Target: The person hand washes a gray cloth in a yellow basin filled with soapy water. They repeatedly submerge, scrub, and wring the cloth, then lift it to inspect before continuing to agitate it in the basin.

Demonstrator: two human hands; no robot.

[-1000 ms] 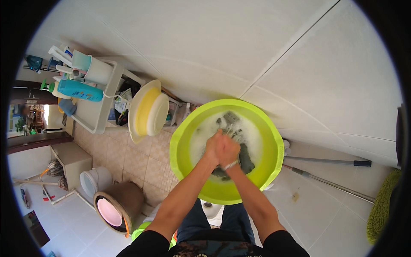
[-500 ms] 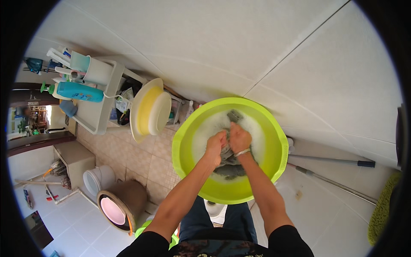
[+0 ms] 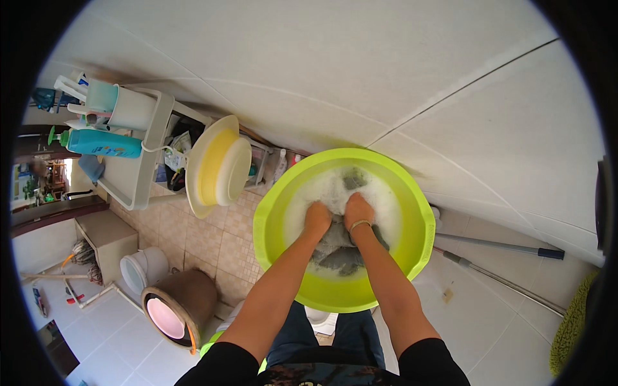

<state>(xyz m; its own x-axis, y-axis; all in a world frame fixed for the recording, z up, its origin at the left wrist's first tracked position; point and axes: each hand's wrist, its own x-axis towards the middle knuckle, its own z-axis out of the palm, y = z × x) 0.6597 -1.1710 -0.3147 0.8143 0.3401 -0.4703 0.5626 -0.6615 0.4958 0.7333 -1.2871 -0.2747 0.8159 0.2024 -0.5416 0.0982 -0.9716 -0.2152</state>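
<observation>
A large lime-green basin (image 3: pixel 267 222) holds soapy water with white foam (image 3: pixel 383 193). Wet dark grey cloth (image 3: pixel 341 259) lies bunched in it, and another fold of it breaks the suds at the far side. My left hand (image 3: pixel 318 217) is closed on the cloth at its left edge, knuckles up. Just to the right, my right hand (image 3: pixel 358 208), with a pale band on the wrist, grips the cloth too. A small gap of foam and cloth separates the hands. The fingertips of both are hidden in cloth and suds.
To the left stands a white shelf cart (image 3: pixel 153 161) with bottles and tubs, a yellow-and-white folding basin (image 3: pixel 215 168) against it. A brown bucket (image 3: pixel 193 293) and a white bucket (image 3: pixel 143 269) stand nearer. Poles (image 3: pixel 508 283) lie at right; a tiled wall (image 3: pixel 309 71) rises beyond.
My hands have moved slightly apart and pressed lower into the suds, the left one shifting left. The cloth between them has spread out. The view has shifted slightly.
</observation>
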